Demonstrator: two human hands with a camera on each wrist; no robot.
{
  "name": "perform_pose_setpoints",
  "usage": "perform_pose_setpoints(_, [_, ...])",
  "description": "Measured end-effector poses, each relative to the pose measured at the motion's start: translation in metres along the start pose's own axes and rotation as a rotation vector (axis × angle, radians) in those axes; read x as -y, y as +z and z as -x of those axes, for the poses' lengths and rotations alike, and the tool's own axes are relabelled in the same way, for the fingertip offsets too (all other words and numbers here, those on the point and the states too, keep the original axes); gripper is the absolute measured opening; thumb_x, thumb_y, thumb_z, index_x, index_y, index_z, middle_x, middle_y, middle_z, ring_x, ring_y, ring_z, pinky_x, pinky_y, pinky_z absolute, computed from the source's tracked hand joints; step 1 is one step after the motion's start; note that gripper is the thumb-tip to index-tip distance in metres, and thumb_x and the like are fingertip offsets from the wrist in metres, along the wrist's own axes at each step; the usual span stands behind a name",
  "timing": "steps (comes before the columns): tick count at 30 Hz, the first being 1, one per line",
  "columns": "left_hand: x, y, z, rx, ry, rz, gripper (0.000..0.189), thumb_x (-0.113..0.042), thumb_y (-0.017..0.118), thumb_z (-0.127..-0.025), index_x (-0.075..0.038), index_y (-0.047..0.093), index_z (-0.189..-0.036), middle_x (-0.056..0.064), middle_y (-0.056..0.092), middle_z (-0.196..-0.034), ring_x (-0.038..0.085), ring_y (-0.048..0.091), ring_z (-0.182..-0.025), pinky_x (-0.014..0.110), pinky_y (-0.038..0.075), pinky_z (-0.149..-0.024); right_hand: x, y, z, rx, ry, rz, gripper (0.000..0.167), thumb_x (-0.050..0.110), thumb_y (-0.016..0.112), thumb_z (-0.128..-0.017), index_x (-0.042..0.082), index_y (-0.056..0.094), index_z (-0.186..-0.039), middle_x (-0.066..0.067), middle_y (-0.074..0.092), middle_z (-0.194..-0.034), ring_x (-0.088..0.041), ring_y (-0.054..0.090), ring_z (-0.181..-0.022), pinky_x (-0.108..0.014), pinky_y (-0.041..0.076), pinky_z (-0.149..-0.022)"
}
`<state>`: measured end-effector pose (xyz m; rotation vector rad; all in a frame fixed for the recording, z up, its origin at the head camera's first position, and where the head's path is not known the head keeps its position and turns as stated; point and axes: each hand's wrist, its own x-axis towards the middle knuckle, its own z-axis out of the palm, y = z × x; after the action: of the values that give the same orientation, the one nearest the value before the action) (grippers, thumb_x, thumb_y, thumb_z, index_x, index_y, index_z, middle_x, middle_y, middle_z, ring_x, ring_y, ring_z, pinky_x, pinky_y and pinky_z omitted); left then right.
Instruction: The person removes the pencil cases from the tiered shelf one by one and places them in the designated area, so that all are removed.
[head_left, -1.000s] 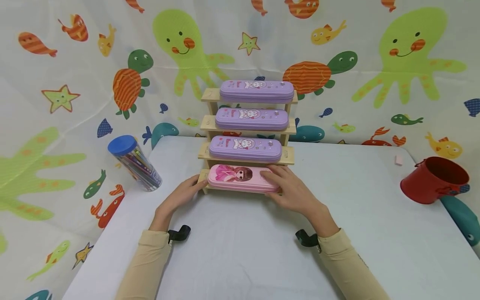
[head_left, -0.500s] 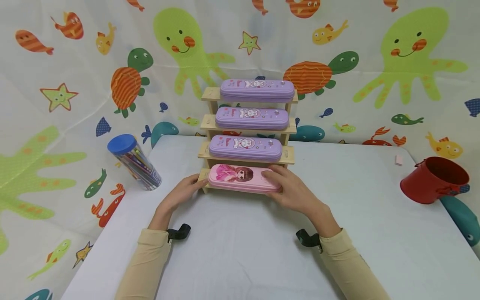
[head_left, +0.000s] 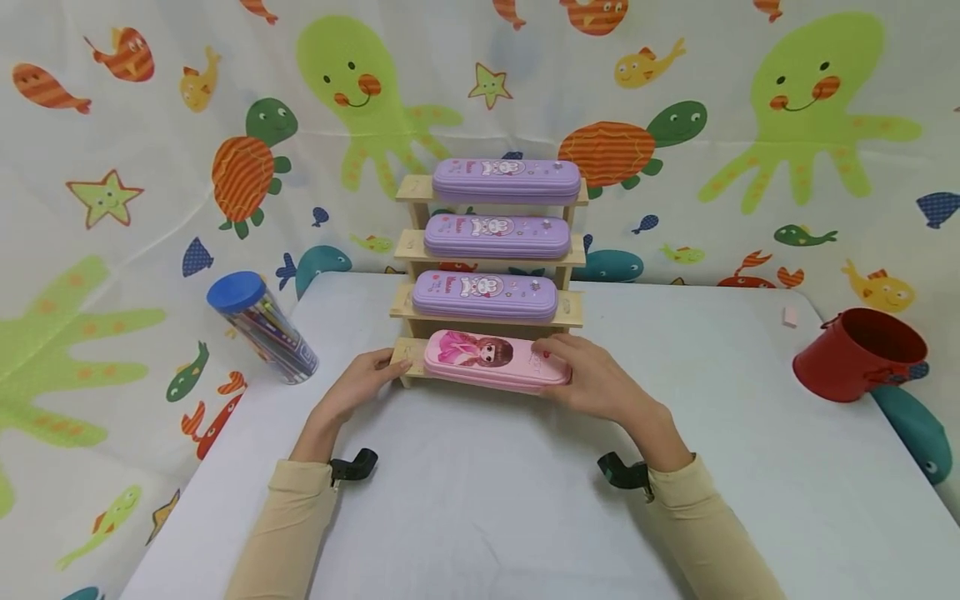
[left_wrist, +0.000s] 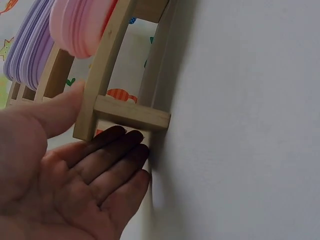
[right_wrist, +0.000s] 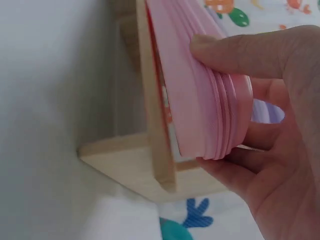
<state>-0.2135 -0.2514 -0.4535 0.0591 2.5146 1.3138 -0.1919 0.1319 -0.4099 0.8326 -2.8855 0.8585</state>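
Observation:
My right hand (head_left: 600,385) grips the right end of a pink pencil case (head_left: 465,360) with a doll picture on its lid. In the right wrist view, the thumb presses one face of the pencil case (right_wrist: 192,95) and the fingers curl round its end, which is tilted off the plank. The case's left part is over the lowest tier of a wooden tiered rack (head_left: 408,354). At that tier's left end my left hand (head_left: 356,390) holds the rack; the left wrist view has the thumb on the plank (left_wrist: 95,100) and the fingers beneath.
Purple pencil cases (head_left: 497,237) lie on the three upper tiers. Left of the rack stands a clear tub of pens (head_left: 273,333) with a blue lid. A red bucket (head_left: 836,362) and a small pink block (head_left: 790,317) are on the right of the white table (head_left: 480,500).
The pink pencil case has shifted right and slightly toward me, its right end now lifted and angled off the bottom tier. My right hand moved with it; the left stayed at the rack.

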Motion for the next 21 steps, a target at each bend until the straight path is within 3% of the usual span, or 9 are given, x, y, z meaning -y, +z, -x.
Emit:
perform_pose_setpoints(5, [0.000, 0.001, -0.002, -0.020, -0.010, 0.004, 0.065, -0.045, 0.056, -0.100, -0.001, 0.046, -0.147, 0.019, 0.049, -0.149, 0.037, 0.036, -0.146, 0.055, 0.032, -0.118, -0.004, -0.015, 0.008, -0.041, -0.030, -0.015, 0.054, 0.020, 0.082, -0.081, 0.020, 0.062, -0.131, -0.008, 0.058, -0.140, -0.032, 0.054, -0.131, -0.054, 0.045, -0.108])
perform_pose_setpoints(11, [-0.002, 0.000, -0.001, -0.049, -0.030, 0.012, 0.064, -0.044, 0.057, -0.099, -0.001, 0.047, -0.146, 0.019, 0.053, -0.146, 0.035, 0.043, -0.141, 0.054, 0.038, -0.115, -0.003, -0.033, 0.019, -0.059, -0.047, -0.053, 0.054, 0.017, 0.083, -0.080, 0.021, 0.063, -0.130, -0.008, 0.057, -0.142, -0.033, 0.054, -0.131, -0.055, 0.047, -0.106])
perform_pose_setpoints(21, [0.000, 0.001, -0.001, -0.045, -0.048, 0.041, 0.068, -0.047, 0.060, -0.097, 0.000, 0.048, -0.145, 0.020, 0.053, -0.146, 0.036, 0.040, -0.143, 0.052, 0.036, -0.117, 0.000, -0.070, 0.043, -0.158, -0.074, -0.098, 0.057, 0.013, 0.085, -0.078, 0.022, 0.064, -0.129, -0.004, 0.059, -0.137, -0.027, 0.055, -0.126, -0.054, 0.049, -0.103])
